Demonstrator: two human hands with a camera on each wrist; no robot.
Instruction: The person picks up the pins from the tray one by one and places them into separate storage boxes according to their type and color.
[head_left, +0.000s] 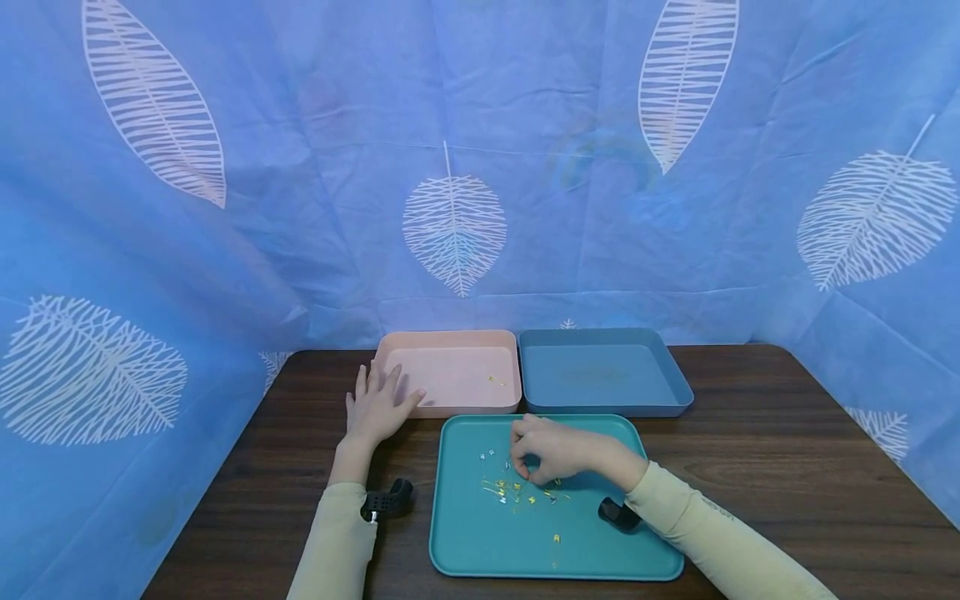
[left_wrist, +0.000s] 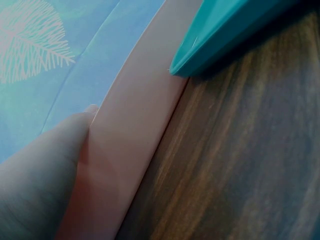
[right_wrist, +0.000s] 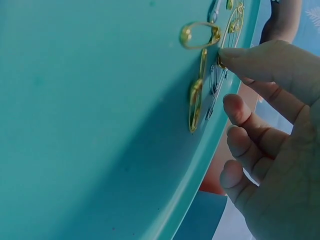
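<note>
Lying under and beside the right hand [head_left: 551, 448]: safety pins [right_wrist: 196, 90].

A creased blue cloth [head_left: 540, 242] printed with white leaves hangs behind and along both sides of a dark, wood-grained tabletop [head_left: 757, 467] with rounded far corners; one broad leaf [head_left: 455, 233] shows beyond the tabletop's far edge, another leaf [head_left: 93, 371] to the tabletop's left.

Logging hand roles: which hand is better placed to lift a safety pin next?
Likely the right hand: it reaches down among the safety pins on the teal tray, while the left hand touches the pink tray.
</note>
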